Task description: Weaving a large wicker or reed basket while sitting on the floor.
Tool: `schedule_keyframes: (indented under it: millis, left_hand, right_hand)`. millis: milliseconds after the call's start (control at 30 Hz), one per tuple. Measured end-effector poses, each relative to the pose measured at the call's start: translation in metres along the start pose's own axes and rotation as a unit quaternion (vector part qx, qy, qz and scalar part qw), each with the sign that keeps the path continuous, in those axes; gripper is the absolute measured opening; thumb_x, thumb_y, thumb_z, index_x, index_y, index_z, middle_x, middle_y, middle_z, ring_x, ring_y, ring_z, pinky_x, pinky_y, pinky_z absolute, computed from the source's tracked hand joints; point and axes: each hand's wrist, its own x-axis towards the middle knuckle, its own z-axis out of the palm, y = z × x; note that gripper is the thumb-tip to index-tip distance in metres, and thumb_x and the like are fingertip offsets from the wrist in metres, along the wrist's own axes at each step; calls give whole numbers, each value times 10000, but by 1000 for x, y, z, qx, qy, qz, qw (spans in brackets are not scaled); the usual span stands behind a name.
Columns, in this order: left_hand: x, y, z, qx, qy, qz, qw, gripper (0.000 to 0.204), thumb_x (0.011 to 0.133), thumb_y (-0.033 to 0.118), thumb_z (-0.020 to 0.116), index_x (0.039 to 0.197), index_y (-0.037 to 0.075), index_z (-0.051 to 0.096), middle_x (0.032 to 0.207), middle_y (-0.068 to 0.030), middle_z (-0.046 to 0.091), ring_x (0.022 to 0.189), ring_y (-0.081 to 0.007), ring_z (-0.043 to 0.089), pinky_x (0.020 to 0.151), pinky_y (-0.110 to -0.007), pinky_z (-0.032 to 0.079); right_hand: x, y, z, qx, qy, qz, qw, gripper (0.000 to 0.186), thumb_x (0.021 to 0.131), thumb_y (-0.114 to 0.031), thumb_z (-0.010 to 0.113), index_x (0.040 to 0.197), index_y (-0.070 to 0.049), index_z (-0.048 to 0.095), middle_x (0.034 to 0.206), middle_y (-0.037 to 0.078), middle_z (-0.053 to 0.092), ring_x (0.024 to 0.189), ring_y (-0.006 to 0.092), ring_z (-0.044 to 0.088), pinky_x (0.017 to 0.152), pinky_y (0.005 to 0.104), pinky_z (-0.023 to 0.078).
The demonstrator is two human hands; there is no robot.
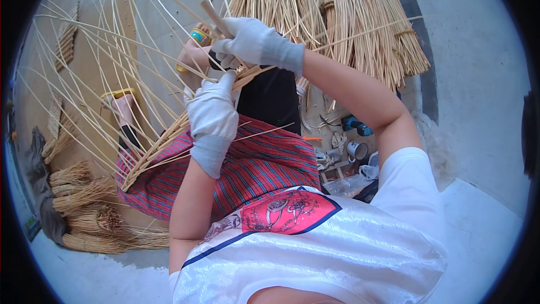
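Observation:
A strip of plaited pale reeds (pixel 160 145) runs slantwise over my lap, its loose strands (pixel 135 39) fanning far out to the upper left. My left hand (pixel 212 107), in a whitish knitted glove, closes around the strip near its upper end. Just above it, my right hand (pixel 247 40), gloved alike, is wrapped round a thick, pale wooden stick (pixel 215 18) that juts up past its fingers. The stick's lower end is hidden, so I cannot tell whether it is a tool handle. A few reed ends (pixel 247 79) poke out below the right hand.
Large reed bundles (pixel 360 22) lie ahead to the right, smaller ones (pixel 90 214) at the lower left. A red striped cloth (pixel 259 163) covers my lap. By my right side are a white mug (pixel 356 151), a blue-black tool (pixel 356 125) and plastic bags (pixel 351 184).

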Motion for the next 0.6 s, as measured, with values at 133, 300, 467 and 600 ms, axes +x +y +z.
schedule_keyframes:
  millis: [133,300,467,600]
  left_hand:
    - [1,-6,-14,45,-23,16,999,403,902,325,670,1298,265,625,997,-133,691,1004,-349,675,1003,-602,408]
    - [-2,39,-52,70,116,101,986,496,910,356,685,1306,68,607,990,-117,616,937,-314,677,777,-427,534]
    - [5,26,-5,50,65,111,990,301,960,331,629,1114,73,643,950,-99,619,723,-286,688,582,-422,537]
    - [8,27,-6,66,70,112,989,309,950,329,648,1120,71,668,950,-92,629,714,-296,690,588,-434,539]
  right_hand:
    - [-45,-23,4,-270,68,-5,960,481,909,-406,755,1123,-15,575,1014,262,708,979,434,695,845,508,552]
    - [-79,26,-22,-501,82,-270,818,386,847,-395,752,997,-84,579,813,115,669,795,329,713,689,438,567]
    - [-80,41,-5,-529,105,-282,794,307,839,-355,742,971,-124,590,755,49,638,710,255,704,570,371,558]
    - [-84,39,-9,-501,109,-271,815,303,851,-369,738,987,-138,597,743,50,628,709,232,705,568,364,557]
